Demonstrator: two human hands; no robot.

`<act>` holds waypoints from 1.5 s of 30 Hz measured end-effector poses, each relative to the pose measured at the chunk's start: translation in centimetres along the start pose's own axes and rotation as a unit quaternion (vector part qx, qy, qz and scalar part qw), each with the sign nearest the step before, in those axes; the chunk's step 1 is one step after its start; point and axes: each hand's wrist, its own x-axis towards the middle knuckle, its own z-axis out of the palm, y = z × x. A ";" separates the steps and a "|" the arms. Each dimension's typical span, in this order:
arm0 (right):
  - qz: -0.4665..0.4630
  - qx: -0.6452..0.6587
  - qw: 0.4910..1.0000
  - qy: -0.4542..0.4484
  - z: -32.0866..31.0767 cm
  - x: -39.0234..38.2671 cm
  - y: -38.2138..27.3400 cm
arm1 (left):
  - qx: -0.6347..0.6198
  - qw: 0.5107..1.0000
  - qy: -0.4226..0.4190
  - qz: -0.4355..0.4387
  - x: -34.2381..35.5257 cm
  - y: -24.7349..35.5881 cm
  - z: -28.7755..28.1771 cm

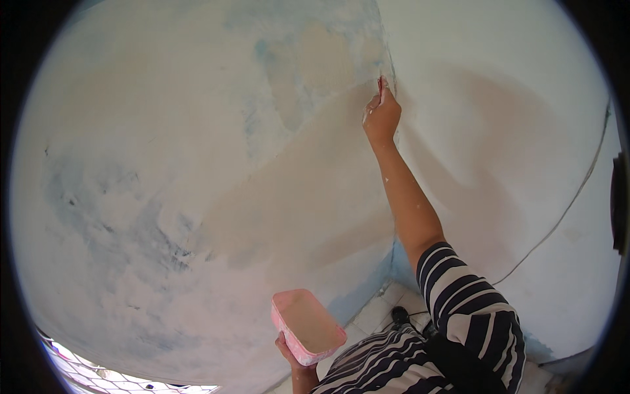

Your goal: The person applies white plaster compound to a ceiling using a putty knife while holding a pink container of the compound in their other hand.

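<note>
My right hand (382, 115) is raised at the corner where two walls meet, gripping a small red tool (380, 85) whose working end I cannot make out. Pale smears mark the hand and forearm. The left wall (164, 118) has patchy white, grey and bluish coating. Low in the view, my left hand (285, 348) supports a pink rectangular plastic tub (308, 323) holding a smooth, pale beige substance.
The right wall (545, 65) carries a thin hanging cable (577, 194) and has a dark object (617, 203) at its edge. A grille opening (111, 371) shows at lower left. Floor tiles (374, 308) and my dark shoe (399, 316) are below, near the corner.
</note>
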 end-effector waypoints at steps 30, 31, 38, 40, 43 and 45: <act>-0.157 0.024 0.977 0.144 -1.5 -3.9 -0.5 | -0.002 1.000 -0.006 -0.026 0.7 -0.9 -1.9; -0.116 0.005 0.990 0.075 -0.6 -3.7 0.0 | 0.003 1.000 -0.003 -0.026 0.7 -0.8 -1.3; -0.271 0.039 0.956 -0.108 -2.1 -14.2 -5.7 | -0.001 1.000 0.024 -0.003 -0.1 0.4 -1.3; -0.197 0.147 0.969 0.033 -2.6 -10.0 -2.5 | -0.003 1.000 0.018 -0.009 0.0 0.2 -1.3; -0.058 0.015 0.998 0.030 -5.4 -4.1 -2.3 | -0.001 1.000 0.007 -0.018 0.4 -0.6 -1.6; -0.039 0.008 0.998 0.039 -4.4 -3.2 -0.8 | 0.015 0.999 -0.013 -0.024 0.6 -0.9 -1.9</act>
